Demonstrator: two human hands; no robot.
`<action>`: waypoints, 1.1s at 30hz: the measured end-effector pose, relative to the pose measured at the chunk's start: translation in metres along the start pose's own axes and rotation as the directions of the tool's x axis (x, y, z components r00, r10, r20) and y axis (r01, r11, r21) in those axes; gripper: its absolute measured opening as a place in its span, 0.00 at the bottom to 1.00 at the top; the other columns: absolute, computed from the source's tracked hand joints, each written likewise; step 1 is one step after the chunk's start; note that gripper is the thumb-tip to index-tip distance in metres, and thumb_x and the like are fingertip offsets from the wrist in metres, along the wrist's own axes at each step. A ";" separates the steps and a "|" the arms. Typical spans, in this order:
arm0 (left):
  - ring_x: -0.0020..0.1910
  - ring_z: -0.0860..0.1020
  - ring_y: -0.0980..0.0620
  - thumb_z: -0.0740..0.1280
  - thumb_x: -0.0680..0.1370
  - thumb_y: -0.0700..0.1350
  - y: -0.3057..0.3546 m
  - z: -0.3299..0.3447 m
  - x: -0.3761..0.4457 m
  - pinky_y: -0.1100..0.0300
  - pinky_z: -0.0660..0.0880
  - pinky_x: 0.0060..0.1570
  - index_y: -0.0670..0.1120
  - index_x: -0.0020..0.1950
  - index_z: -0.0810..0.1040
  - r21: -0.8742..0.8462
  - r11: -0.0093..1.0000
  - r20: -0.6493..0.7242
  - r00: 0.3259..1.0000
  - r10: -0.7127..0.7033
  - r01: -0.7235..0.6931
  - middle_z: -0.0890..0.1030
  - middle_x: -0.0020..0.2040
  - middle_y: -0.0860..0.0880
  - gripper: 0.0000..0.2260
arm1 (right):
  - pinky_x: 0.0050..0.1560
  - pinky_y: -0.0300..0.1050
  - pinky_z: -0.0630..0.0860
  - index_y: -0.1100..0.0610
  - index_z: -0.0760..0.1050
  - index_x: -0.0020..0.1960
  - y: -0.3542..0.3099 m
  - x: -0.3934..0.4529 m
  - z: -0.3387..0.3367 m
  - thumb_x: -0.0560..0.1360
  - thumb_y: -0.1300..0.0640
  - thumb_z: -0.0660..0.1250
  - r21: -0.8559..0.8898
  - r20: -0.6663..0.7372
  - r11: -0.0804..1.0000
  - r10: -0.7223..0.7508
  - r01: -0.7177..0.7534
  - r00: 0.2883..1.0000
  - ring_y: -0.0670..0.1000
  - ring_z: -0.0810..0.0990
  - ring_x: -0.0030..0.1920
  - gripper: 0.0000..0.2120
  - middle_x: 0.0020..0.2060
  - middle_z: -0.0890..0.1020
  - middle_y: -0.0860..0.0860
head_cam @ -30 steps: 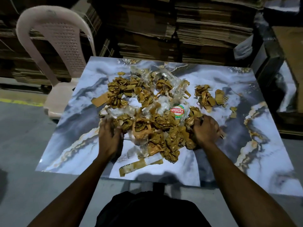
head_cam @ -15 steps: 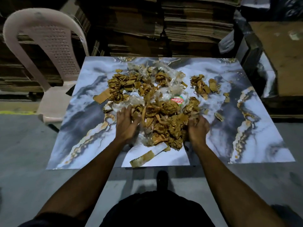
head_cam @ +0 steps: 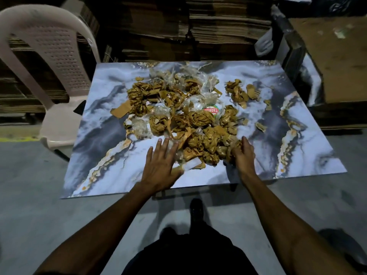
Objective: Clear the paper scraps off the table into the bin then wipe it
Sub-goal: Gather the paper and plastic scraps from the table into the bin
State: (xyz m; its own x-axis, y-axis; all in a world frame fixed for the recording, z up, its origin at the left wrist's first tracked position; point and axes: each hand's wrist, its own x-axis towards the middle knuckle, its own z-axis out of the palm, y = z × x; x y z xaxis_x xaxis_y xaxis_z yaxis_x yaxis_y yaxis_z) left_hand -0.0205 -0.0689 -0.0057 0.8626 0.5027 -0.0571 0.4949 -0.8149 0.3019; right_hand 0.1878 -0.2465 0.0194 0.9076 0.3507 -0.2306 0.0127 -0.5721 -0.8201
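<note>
Marble-pattern bench (head_cam: 111,155) on a grey concrete floor, stacked cardboard behind, plastic chair (head_cam: 49,62) at far left. I see the pile of brown paper scraps (head_cam: 178,116) mixed with clear plastic wrap across the bench centre, a smaller clump (head_cam: 238,93) off to the right, apart from the main pile. Left hand (head_cam: 158,165) lies flat, fingers (head_cam: 161,144) spread apart, tips at the pile's near edge. Right hand (head_cam: 243,153) is cupped against the pile's right near side, fingers curled into scraps. No bin in view.
</note>
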 end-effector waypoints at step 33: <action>0.74 0.62 0.39 0.54 0.65 0.77 0.009 -0.033 0.133 0.42 0.65 0.69 0.51 0.68 0.72 -0.486 0.642 -0.027 0.724 -0.689 0.593 0.61 0.76 0.43 0.42 | 0.76 0.60 0.49 0.44 0.52 0.79 -0.042 0.079 0.042 0.73 0.30 0.47 -0.283 0.067 0.946 -0.147 0.160 0.987 0.58 0.50 0.79 0.37 0.79 0.55 0.55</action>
State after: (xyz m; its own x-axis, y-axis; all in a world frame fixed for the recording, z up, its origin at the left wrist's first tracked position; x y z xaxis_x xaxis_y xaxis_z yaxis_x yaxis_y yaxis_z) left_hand 0.0952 -0.0003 0.0210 0.2810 0.9333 -0.2237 0.7783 -0.0852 0.6221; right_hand 0.2413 -0.1639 0.0141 0.8659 0.4798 -0.1415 0.2764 -0.6945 -0.6643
